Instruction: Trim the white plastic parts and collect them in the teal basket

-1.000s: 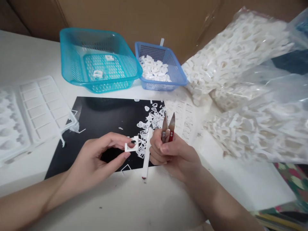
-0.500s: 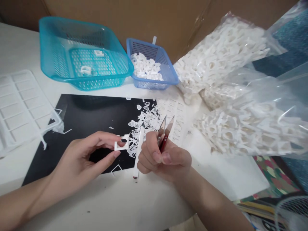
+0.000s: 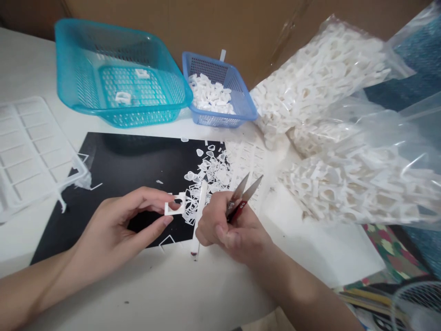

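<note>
My left hand pinches a small white plastic part between thumb and fingers, above the black mat. A rounded opening shows in the part. In my closed right hand is a pair of thread snips with red on the handle; their two pointed blades stand apart, aimed up and to the right. Beside the right fingers lies a slim white stick, dark at its near end. White plastic scraps are heaped just beyond both hands.
A turquoise basket holds two white parts. Next to it, a blue basket contains many small white pieces. Clear bags of white parts fill the right side. A white plastic tray lies at left. Brown cardboard stands behind.
The view has shifted, so the scene sits further left. My right hand has turned, tipping the snips' blades to the right. My left hand keeps its pinch on the part.
</note>
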Action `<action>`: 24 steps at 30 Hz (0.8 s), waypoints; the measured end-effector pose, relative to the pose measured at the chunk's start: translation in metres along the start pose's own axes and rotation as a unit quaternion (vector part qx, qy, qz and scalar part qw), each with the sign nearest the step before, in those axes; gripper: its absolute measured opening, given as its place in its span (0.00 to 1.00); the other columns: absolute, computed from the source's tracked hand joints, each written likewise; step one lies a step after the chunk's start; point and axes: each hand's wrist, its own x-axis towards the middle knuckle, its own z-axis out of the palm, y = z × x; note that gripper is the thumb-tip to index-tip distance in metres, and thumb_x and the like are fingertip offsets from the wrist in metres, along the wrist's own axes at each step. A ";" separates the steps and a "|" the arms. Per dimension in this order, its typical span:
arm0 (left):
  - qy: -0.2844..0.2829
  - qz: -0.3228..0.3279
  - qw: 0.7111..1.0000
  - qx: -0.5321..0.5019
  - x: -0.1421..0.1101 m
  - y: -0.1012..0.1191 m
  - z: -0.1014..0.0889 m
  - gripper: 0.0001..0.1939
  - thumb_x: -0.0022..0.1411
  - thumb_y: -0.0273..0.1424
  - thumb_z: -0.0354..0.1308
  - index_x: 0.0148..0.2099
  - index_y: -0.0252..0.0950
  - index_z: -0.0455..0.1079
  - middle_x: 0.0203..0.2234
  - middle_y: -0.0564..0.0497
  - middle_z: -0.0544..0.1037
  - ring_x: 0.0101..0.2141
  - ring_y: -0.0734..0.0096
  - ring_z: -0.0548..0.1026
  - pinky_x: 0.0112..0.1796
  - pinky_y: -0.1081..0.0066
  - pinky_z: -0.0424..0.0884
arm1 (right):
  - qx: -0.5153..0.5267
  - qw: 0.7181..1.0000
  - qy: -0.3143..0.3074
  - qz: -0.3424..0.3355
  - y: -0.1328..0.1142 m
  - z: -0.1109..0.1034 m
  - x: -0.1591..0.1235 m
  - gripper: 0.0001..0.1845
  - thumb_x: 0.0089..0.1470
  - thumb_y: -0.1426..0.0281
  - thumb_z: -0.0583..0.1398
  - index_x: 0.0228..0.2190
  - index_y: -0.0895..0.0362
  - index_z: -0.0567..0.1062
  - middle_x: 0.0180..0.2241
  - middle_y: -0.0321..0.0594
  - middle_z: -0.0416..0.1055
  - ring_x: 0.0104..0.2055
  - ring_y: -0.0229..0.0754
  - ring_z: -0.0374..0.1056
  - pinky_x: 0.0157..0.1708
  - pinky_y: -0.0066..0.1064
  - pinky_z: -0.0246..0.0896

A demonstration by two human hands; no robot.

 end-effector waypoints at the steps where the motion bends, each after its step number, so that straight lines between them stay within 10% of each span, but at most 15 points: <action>1: 0.001 0.000 1.000 0.000 0.000 0.000 0.000 0.12 0.61 0.29 0.61 0.46 0.46 0.70 0.36 0.59 0.81 0.37 0.75 0.80 0.40 0.81 0.77 | -0.003 1.000 0.004 -0.010 0.001 0.000 -0.001 0.06 0.47 0.71 0.65 0.24 0.55 0.72 0.15 0.25 0.55 0.16 0.29 0.44 0.19 0.27 0.44; 24: -0.008 0.007 1.000 0.000 0.000 0.000 -0.002 0.12 0.61 0.28 0.61 0.47 0.45 0.70 0.36 0.57 0.81 0.36 0.72 0.80 0.38 0.78 0.78 | -0.064 0.998 0.001 0.016 0.000 -0.001 -0.006 0.11 0.48 0.63 0.66 0.23 0.54 0.71 0.16 0.25 0.53 0.16 0.29 0.43 0.18 0.27 0.44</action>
